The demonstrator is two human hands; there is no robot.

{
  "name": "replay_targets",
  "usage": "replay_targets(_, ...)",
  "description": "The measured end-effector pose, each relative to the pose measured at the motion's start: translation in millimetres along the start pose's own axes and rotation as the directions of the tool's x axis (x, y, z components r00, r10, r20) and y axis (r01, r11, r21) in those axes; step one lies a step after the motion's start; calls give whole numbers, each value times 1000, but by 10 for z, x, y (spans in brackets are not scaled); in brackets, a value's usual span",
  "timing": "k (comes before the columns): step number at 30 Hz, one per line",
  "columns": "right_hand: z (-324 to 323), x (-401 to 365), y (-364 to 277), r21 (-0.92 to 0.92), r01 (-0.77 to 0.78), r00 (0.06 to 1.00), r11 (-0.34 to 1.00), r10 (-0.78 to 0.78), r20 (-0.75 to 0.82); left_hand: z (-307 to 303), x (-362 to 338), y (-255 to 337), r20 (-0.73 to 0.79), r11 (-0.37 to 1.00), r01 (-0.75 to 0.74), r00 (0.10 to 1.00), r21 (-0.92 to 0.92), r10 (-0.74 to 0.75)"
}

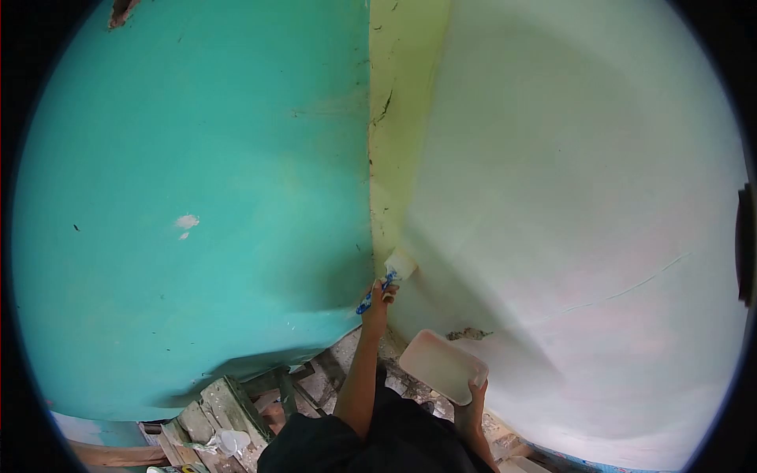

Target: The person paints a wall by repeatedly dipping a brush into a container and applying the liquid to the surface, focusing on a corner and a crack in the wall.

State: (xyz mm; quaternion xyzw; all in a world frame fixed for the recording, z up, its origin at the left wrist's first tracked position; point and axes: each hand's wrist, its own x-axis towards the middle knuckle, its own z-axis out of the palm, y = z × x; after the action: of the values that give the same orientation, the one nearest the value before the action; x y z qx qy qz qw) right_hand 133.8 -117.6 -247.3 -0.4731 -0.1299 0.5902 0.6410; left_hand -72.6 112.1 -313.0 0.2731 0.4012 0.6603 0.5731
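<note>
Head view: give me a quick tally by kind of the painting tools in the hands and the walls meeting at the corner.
Rollers: 1, the paint roller in the left hand
Trays: 1, the paint tray in the right hand
Walls: 2, the teal wall and the pale wall
Total: 4

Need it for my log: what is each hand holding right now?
Left hand: closed on the paint roller.
Right hand: closed on the paint tray.

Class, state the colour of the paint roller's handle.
The roller's handle is blue, seen in the head view.
</note>
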Motion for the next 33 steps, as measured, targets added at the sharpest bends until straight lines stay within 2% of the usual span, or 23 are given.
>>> replay_targets(4,-19,26,-11,1,5,1000,1000,-5,25,-313,-147,-320,-59,983,97,994,157,-89)
replay_targets(7,3,23,-40,11,-17,999,1000,17,43,-466,-248,-398,-71,919,110,993,378,-89)
replay_targets(9,-44,35,12,27,-17,998,999,16,53,-676,-165,-711,-44,922,85,996,378,-74)
replay_targets(10,-55,50,17,34,-16,998,999,14,61,-623,-154,-662,-29,924,70,998,377,-63)
replay_targets(12,-64,57,0,35,-18,996,999,15,86,-504,-148,-570,25,893,-68,998,444,64)
replay_targets(13,-65,46,1,37,-21,995,999,18,95,-359,-174,-400,56,869,-134,991,477,122)
replay_targets(16,-105,45,2,37,-42,996,998,39,74,93,-122,58,42,846,-186,981,500,191)
replay_targets(19,-224,74,86,41,-37,999,999,35,39,696,-256,826,39,875,-226,972,428,233)
replay_targets(21,-208,55,44,31,-42,998,999,40,58,1007,-325,1357,57,859,-244,968,449,245)
replay_targets(24,-190,38,33,20,-69,997,997,68,44,1365,-434,1970,127,863,-326,945,386,301)
replay_targets(26,-203,63,65,-3,-62,996,998,62,67,1547,-483,2230,178,854,-447,894,267,412)
replay_targets(27,-231,104,115,-20,-42,994,999,43,99,1612,-507,2332,196,841,-501,863,206,466)
replay_targets(28,-231,114,124,-37,-20,991,999,24,131,1639,-527,2429,221,839,-510,855,189,470)
replay_targets(31,-192,103,137,-39,-35,991,999,40,130,1607,-430,2411,199,854,-519,833,-42,516)
replay_targets(32,-199,114,144,-47,-35,991,998,41,129,1508,-335,2271,219,850,-521,824,-72,523)
replay_targets(33,-234,113,172,-53,-34,991,998,41,127,1379,-249,2042,188,874,-476,854,-94,486)
